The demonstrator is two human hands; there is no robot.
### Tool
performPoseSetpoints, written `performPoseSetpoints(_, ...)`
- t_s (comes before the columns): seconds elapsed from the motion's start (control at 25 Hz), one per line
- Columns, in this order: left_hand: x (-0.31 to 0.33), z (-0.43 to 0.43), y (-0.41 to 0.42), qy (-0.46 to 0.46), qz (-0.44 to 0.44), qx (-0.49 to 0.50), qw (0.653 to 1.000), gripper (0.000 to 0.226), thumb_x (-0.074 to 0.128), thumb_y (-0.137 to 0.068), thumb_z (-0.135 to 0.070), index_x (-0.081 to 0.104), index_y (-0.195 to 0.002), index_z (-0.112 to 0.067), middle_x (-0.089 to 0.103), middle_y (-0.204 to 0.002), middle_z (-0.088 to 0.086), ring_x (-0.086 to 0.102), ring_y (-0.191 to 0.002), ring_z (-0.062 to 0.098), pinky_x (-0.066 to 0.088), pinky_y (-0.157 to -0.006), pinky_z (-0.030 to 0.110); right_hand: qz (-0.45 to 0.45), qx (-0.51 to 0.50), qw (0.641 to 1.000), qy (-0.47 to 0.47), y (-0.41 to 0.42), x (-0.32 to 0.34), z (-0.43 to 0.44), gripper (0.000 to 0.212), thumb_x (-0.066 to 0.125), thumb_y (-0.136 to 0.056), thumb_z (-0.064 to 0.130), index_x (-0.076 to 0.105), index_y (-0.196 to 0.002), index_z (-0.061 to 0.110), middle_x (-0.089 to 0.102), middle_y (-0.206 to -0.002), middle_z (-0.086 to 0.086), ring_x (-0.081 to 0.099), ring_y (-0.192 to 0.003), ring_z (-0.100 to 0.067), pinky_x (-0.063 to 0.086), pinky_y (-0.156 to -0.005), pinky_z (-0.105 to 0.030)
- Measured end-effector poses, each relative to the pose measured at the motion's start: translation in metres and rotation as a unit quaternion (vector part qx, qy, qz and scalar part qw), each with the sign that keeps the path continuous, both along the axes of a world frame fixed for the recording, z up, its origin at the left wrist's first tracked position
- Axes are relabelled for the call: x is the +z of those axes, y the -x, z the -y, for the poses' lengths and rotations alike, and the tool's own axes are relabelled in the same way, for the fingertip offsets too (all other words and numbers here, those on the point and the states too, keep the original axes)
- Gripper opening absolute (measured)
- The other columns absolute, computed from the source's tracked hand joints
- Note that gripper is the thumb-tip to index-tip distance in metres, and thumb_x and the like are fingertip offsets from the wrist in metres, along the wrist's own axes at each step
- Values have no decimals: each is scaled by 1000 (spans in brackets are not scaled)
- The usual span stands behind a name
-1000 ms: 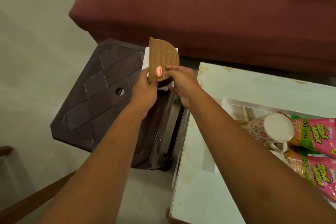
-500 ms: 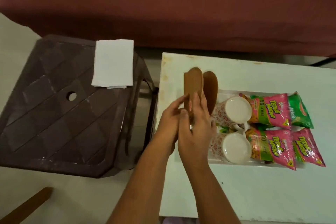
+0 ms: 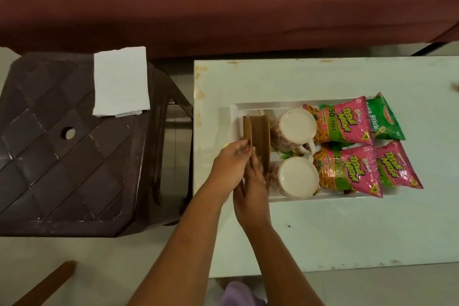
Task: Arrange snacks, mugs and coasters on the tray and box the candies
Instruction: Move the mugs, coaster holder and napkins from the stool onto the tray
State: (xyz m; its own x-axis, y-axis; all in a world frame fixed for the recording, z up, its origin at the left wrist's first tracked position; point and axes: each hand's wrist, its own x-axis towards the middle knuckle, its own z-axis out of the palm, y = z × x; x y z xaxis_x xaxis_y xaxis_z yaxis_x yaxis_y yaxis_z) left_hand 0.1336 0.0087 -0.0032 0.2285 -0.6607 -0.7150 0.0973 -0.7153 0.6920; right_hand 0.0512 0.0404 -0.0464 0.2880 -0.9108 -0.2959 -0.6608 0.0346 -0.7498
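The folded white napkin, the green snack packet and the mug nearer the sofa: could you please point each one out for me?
folded white napkin (image 3: 121, 81), head view, middle of its top face.
green snack packet (image 3: 382, 118), head view, centre of its printed front.
mug nearer the sofa (image 3: 296, 126), head view, its pale top.

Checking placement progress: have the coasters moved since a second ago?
Yes. The coasters went from above the stool rightward into the tray's left end, beside the mugs.

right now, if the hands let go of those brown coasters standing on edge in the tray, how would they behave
The brown coasters look thin, stiff and round, so they would probably tip flat or roll. The near mug beside them might prop them up. They seem light: fingertips alone steady them.
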Motion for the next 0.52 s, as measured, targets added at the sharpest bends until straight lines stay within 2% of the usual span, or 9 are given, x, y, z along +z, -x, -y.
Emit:
performPoseSetpoints(0.08,1,1,6,-10,15,-2,1000,39,45,-97,-26,47,-135,-29,53,-136,-4,51,-116,13,39,-95,25,-9,-9,1000,13,4,1,2,49,45,-92,8,36,-140,11,36,-149,-7,29,-139,-24,29,-113,-46)
performPoseSetpoints(0.16,4,-1,10,-20,13,-8,1000,39,44,-97,-27,46,-135,-29,52,-137,-3,50,-123,19,40,-97,29,-32,-31,999,27,5,5,5,47,49,-90,3,43,-136,10,40,-147,-8,31,-139,-23,27,-115,-39)
performPoseSetpoints(0.24,8,-4,8,-9,8,8,1000,34,44,-97,-28,49,-130,-30,55,-131,-6,54,-118,17,42,-92,27,-93,-56,991,75,2,14,6,43,56,-87,2,53,-129,12,46,-143,-6,36,-136,-22,27,-112,-29)
performPoseSetpoints(0.32,16,-7,-1,18,21,57,998,25,45,-96,-29,53,-118,-37,57,-114,-11,56,-103,9,44,-80,21,-120,-78,980,137,-7,26,6,32,58,-84,3,63,-114,12,60,-128,-4,50,-121,-25,41,-99,-31)
performPoseSetpoints(0.4,25,-12,-20,47,61,115,990,19,50,-94,-28,53,-108,-41,55,-105,-15,55,-99,7,45,-79,22,-97,-82,981,149,-20,41,8,26,53,-83,2,65,-103,14,65,-114,-1,54,-108,-24,43,-87,-29)
performPoseSetpoints(0.44,29,-16,-32,63,81,148,984,19,52,-93,-26,55,-106,-40,57,-104,-16,56,-99,7,46,-80,24,-75,-79,985,133,-29,47,11,27,51,-84,3,66,-101,16,65,-112,0,54,-107,-21,39,-84,-24)
performPoseSetpoints(0.52,38,-24,-63,96,111,223,964,19,55,-90,-22,59,-100,-38,63,-102,-17,58,-93,2,46,-73,22,-22,-63,993,93,-51,58,21,28,48,-86,5,65,-101,20,64,-112,3,52,-107,-16,36,-83,-19)
